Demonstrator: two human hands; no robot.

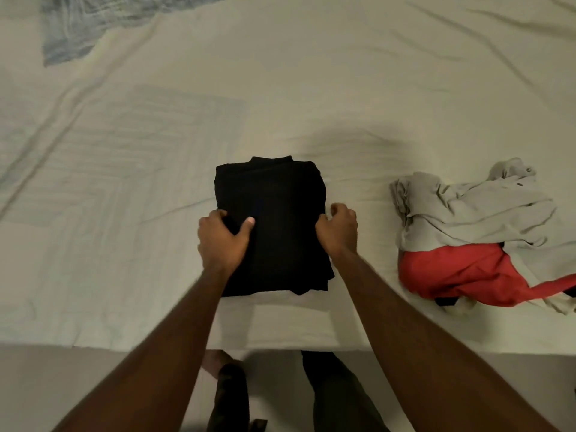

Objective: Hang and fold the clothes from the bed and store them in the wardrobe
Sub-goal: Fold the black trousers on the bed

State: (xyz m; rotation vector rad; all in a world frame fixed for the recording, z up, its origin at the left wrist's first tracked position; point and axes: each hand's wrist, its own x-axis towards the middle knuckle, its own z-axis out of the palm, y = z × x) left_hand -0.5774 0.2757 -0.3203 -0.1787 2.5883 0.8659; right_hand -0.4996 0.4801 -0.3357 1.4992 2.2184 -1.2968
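One folded black garment (274,226) lies flat on the pale bed sheet (311,88) near the bed's front edge, and two hands are on it: the left hand (223,241) clasps its left edge, thumb pressed on top and fingers curled under the side, while the right hand (338,230) pinches its right edge with the fingers curled in tight. To the right, apart from it, lie one crumpled grey garment (473,207) and one red garment (461,272) partly beneath it, and a single blue cloth (78,29) sits at the far left corner. No brand, label or writing is legible on any of them.
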